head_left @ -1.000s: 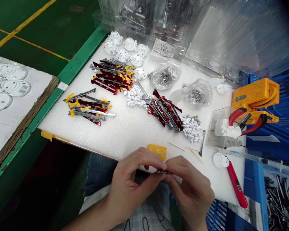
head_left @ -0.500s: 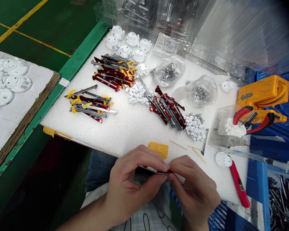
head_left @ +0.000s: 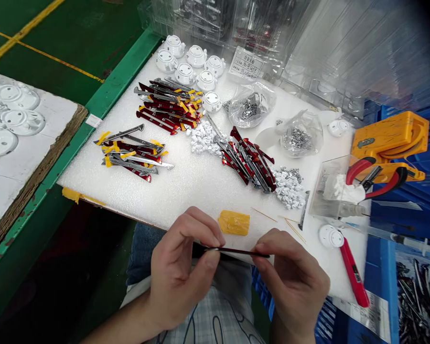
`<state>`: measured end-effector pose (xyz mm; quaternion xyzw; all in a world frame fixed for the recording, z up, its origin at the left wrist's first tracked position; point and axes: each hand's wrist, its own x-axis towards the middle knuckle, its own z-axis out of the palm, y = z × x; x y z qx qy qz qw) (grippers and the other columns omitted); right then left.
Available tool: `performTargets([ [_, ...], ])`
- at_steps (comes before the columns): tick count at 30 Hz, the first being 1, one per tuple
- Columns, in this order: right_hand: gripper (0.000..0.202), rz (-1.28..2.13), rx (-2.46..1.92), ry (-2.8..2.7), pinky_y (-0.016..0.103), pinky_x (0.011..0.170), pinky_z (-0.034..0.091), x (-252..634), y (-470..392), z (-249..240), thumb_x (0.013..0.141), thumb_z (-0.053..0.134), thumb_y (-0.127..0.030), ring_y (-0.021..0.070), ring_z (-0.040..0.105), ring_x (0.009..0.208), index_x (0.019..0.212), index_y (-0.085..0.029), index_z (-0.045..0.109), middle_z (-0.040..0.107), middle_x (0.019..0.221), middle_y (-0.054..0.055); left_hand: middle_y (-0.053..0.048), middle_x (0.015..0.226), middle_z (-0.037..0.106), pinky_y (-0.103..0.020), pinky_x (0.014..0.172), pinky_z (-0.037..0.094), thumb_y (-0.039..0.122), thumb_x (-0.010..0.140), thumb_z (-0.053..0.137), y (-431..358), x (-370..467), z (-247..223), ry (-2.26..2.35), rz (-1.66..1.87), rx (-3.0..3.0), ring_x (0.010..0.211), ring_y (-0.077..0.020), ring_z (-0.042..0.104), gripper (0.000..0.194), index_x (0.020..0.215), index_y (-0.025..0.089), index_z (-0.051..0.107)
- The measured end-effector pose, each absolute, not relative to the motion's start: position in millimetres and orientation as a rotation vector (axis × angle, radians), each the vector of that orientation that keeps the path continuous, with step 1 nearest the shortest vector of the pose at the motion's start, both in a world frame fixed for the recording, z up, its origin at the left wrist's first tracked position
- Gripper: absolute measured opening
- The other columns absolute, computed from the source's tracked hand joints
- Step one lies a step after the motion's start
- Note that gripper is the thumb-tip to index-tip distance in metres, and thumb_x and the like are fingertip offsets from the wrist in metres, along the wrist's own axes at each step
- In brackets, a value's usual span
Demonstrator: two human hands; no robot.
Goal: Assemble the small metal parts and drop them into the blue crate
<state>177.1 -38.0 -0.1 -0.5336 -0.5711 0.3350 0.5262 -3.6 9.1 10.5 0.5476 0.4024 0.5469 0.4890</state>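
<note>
Between my two hands spans a thin dark strip (head_left: pixel 238 251), seen nearly edge-on and held level over my lap at the table's front edge. My left hand (head_left: pixel 182 267) pinches its left end between thumb and fingers. At the other end, the thumb and fingertips of my right hand (head_left: pixel 294 277) are closed on it. Just beyond the strip, a yellow tape patch (head_left: pixel 234 223) lies on the white foam sheet (head_left: pixel 189 198). A pile of dark red and silver strips (head_left: pixel 249 162) rests farther back, beside small white pieces (head_left: pixel 290 188).
Tape-tagged strips (head_left: pixel 132 155) lie at left, with white cup-shaped parts (head_left: pixel 185 74) behind. Bags of small metal bits (head_left: pixel 251 107) stand mid-table. Rightward are red-handled pliers (head_left: pixel 360 170), a clear box (head_left: pixel 322 200), a red cutter (head_left: pixel 354 272), thin sticks (head_left: pixel 295 230) and an orange tape dispenser (head_left: pixel 389 143).
My hands have drawn apart, the left moving leftward. More of the dark strip now shows between them. The things on the table stay as they were.
</note>
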Motion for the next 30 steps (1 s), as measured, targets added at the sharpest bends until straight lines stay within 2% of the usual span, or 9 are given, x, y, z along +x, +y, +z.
performTargets([
  [4, 0.015, 0.816, -1.267, -1.311, 0.028, 0.063, 0.056, 179, -35, 3, 0.095, 0.075, -0.010, 0.0158, 0.068, 0.073, 0.101, -0.024, 0.076, 0.074, 0.081, 0.000, -0.001, 0.082, 0.071, -0.025, 0.065, 0.056, 0.013, 0.097, 0.064, 7, -15, 6, 0.933, 1.117, 1.466, 0.071, -0.0158, 0.067, 0.012, 0.092, 0.024, 0.061],
  [7, 0.018, 0.842, -1.257, -1.358, 0.030, 0.065, 0.057, 177, -33, 4, 0.096, 0.073, -0.010, 0.0167, 0.069, 0.075, 0.106, -0.025, 0.076, 0.076, 0.084, 0.001, -0.001, 0.087, 0.078, -0.027, 0.069, 0.060, 0.005, 0.089, 0.065, 7, -16, 8, 0.957, 0.999, 1.619, 0.075, -0.0182, 0.074, 0.024, 0.103, 0.025, 0.066],
  [10, 0.022, 0.877, -1.225, -1.413, 0.030, 0.067, 0.058, 173, -32, 6, 0.096, 0.074, -0.008, 0.0165, 0.070, 0.076, 0.109, -0.025, 0.077, 0.077, 0.087, 0.001, 0.000, 0.091, 0.083, -0.027, 0.070, 0.060, 0.006, 0.093, 0.069, 9, -10, 11, 0.923, 1.033, 1.778, 0.074, -0.0176, 0.077, 0.027, 0.111, 0.026, 0.069],
  [15, 0.034, 0.835, -1.186, -1.346, 0.032, 0.067, 0.059, 173, -34, 7, 0.096, 0.077, -0.012, 0.0175, 0.069, 0.077, 0.126, -0.026, 0.074, 0.076, 0.089, 0.001, 0.000, 0.086, 0.084, -0.028, 0.070, 0.061, 0.014, 0.102, 0.069, 12, -8, 12, 0.892, 1.127, 1.774, 0.071, -0.0170, 0.079, 0.012, 0.106, 0.025, 0.069],
  [21, 0.025, 0.676, -1.233, -1.388, 0.032, 0.064, 0.056, 179, -35, 8, 0.091, 0.082, -0.013, 0.0187, 0.067, 0.078, 0.113, -0.024, 0.078, 0.073, 0.087, 0.002, -0.002, 0.086, 0.084, -0.030, 0.071, 0.064, 0.011, 0.100, 0.070, 11, -12, 9, 0.929, 1.161, 1.702, 0.073, -0.0192, 0.080, 0.018, 0.107, 0.027, 0.074],
  [30, 0.021, 0.628, -1.248, -1.444, 0.033, 0.064, 0.054, 175, -32, 12, 0.092, 0.079, -0.010, 0.0189, 0.066, 0.079, 0.108, -0.024, 0.077, 0.072, 0.088, 0.003, -0.002, 0.086, 0.083, -0.030, 0.072, 0.065, 0.011, 0.101, 0.069, 12, -12, 11, 0.916, 1.155, 1.748, 0.074, -0.0189, 0.079, 0.017, 0.107, 0.026, 0.073],
])
